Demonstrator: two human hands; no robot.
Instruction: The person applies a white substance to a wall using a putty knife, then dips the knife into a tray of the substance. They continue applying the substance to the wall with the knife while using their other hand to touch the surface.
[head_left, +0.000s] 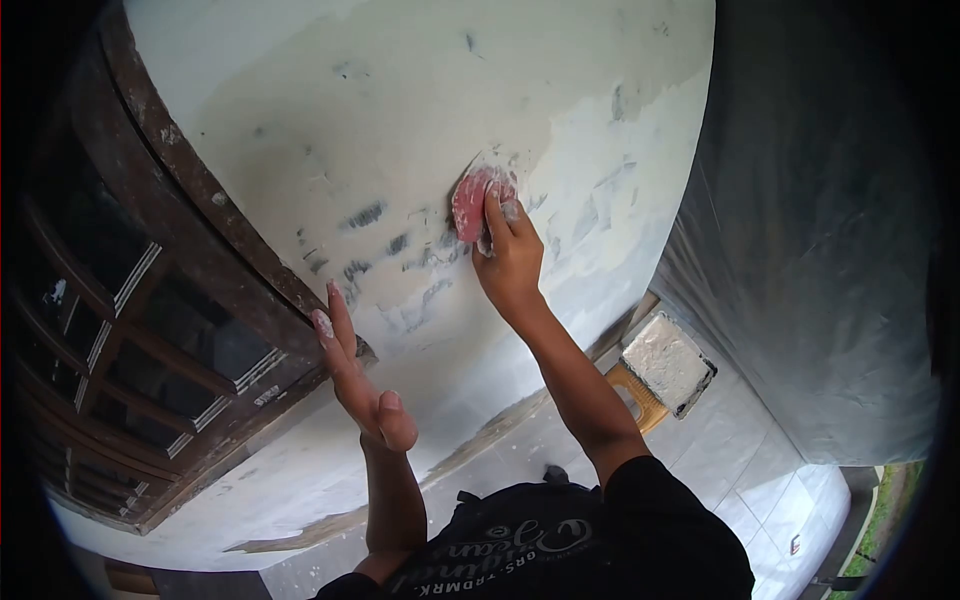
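Observation:
My right hand (512,258) grips a pink putty scraper (469,204) smeared with white putty, its flat face close against the wall (400,150). Around the scraper, the pale wall carries dark grey marks and damp-looking patches of filler. My left hand (368,385) is raised beside the corner of the dark wooden window frame (215,205), fingers stretched out and holding nothing. White putty coats the fingertips of that hand. Some putty also sticks to the fingers around the scraper.
A tray of white putty (668,352) rests on a yellow plastic stool (636,394) to the right of my arm. Translucent plastic sheeting (810,250) hangs along the right side. Grey floor tiles (720,440) lie below, spotted with white near the wall.

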